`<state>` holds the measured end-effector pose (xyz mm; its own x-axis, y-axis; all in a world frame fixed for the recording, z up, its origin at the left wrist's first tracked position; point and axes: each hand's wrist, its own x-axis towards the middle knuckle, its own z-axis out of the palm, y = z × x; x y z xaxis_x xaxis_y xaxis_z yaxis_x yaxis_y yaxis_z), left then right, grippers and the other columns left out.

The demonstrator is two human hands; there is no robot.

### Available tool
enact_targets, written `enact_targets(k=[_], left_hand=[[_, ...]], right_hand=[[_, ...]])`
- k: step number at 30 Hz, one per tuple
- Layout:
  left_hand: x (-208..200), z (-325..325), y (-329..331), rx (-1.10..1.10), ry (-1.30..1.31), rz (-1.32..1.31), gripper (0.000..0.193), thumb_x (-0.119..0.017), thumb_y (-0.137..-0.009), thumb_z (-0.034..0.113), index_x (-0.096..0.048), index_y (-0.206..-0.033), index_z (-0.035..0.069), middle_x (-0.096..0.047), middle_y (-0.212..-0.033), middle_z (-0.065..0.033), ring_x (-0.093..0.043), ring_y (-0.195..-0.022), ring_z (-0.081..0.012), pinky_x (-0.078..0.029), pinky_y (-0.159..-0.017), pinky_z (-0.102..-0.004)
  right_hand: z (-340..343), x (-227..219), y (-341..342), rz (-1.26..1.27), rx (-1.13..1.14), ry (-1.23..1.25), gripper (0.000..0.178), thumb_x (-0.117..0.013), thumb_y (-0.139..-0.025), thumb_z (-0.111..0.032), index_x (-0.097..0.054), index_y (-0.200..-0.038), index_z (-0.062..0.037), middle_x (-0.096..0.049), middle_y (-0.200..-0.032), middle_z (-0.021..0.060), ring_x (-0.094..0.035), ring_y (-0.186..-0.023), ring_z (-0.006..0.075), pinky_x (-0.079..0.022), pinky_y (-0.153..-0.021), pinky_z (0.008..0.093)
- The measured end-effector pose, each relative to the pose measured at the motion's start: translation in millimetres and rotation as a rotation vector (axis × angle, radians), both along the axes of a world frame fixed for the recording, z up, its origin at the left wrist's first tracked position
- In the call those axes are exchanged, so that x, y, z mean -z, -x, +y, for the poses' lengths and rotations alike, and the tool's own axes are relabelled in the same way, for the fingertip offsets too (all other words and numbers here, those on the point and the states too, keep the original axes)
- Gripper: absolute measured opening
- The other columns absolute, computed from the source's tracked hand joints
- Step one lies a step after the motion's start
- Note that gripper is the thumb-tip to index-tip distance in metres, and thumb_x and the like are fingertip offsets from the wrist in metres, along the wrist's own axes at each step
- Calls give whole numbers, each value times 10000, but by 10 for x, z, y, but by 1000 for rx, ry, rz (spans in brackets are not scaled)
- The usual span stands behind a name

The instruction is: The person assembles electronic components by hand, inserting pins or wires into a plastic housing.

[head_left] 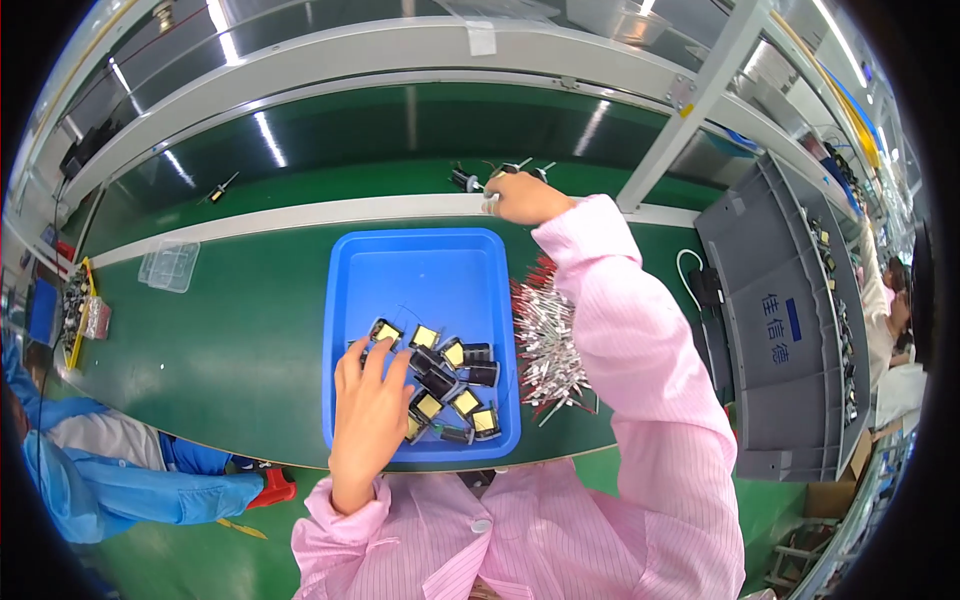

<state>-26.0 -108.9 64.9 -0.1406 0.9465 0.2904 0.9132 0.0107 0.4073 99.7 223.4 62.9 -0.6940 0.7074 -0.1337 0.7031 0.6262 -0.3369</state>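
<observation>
My left hand (368, 405) lies over the blue tray (425, 270), its fingers spread and touching a black part with a yellow face (385, 330). Several more black electronic parts with pale yellow faces (428, 405) lie loose in the tray's near half. My right hand (530, 197) reaches across the white rail onto the green belt. Its fingers are closed at a small black electronic part (505, 170) with a thin lead, mostly hidden by the hand. Beside them sits another black part (464, 178).
Right of the tray lies a heap of red and white leads (550, 345). A grey crate (785, 320) stands further right, a clear plastic box (172, 266) at the left. One more part (220, 190) lies on the belt. A co-worker's blue sleeve (170, 490) shows at lower left.
</observation>
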Motion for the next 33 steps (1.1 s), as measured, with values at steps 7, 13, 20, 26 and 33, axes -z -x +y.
enact_targets(k=[7,13,20,26,33], left_hand=[[573,535,-78,-49,86,242,121,-592,-776,49,-638,-885,25,-600,-872,-156,-585,-835,-321,-500,-717,-436],[659,602,-56,-136,208,71,156,-682,-797,158,-650,-831,10,-581,-850,-171,-607,-824,-343,-521,-663,-424],[717,625,1,-170,132,-110,129,-711,-755,106,-632,-796,13,-577,-838,-170,-593,-816,-358,-473,-693,-465],[536,572,-20,-195,-22,-212,118,-688,-790,93,-614,-854,27,-556,-895,-128,-555,-845,-345,-415,-757,-429],[486,367,89,-221,-242,-764,96,-548,-930,79,-583,-889,-1,-542,-892,-71,-556,-755,-138,-465,-601,-283]], right_hand=[[-1157,-63,-1024,-333,-328,-138,254,-609,-716,-44,-635,-967,-17,-645,-881,193,-652,-849,351,-539,-728,438],[-1986,262,-1313,19,-193,-192,214,-604,-693,-3,-615,-905,-33,-569,-871,126,-642,-798,283,-542,-622,377],[-1901,607,-1185,155,-103,-349,116,-596,-667,-5,-633,-775,-24,-545,-831,100,-596,-809,258,-528,-613,355],[-1824,590,-1334,517,14,-246,201,-588,-685,29,-670,-851,-47,-650,-802,98,-623,-773,291,-513,-620,397],[-2096,230,-1066,755,212,30,138,-622,-773,27,-642,-901,-21,-632,-724,146,-619,-634,327,-487,-547,380]])
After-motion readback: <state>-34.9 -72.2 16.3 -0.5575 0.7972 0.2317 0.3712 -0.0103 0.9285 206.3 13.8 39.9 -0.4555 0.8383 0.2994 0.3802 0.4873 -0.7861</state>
